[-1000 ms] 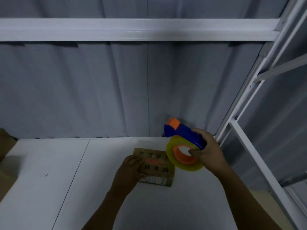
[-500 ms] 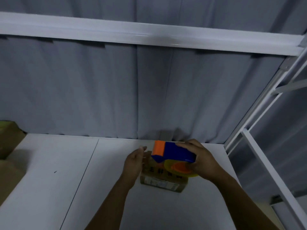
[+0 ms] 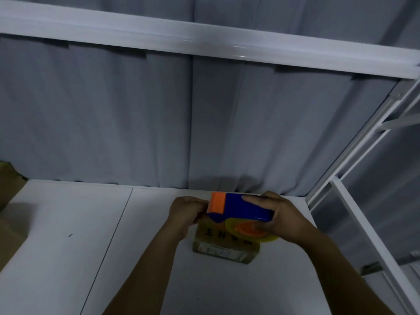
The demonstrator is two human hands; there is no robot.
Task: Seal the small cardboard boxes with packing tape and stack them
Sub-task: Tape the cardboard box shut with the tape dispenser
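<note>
A grey curtain (image 3: 113, 121) hangs behind everything, with a white rack beam (image 3: 204, 42) running across above it. Below is the white table (image 3: 68, 258), and on it, towards the back and the right, sits the small cardboard box (image 3: 223, 248). It lies flat, with dark printed characters on its top and a label strip along its near side. Far to the left of the box, at the table's edge, are bigger brown cartons (image 3: 9, 223).

Directly over the box, the person holds a blue tape dispenser (image 3: 245, 206) with its orange nose pointing left. Its yellowish tape roll (image 3: 230, 226) hangs low over the box top; I cannot tell whether it touches.

The right hand (image 3: 281, 220), above the box's right end, has its fingers (image 3: 252, 197) wrapped over the top of the blue body and the thumb tucked below by the roll's orange core, a full, firm grip. The left hand (image 3: 185, 211), just past the box's left end, has its fingers (image 3: 197, 202) curled tightly together at the orange nose. Whether they pinch a tape end or only touch the nose, I cannot tell.
</note>
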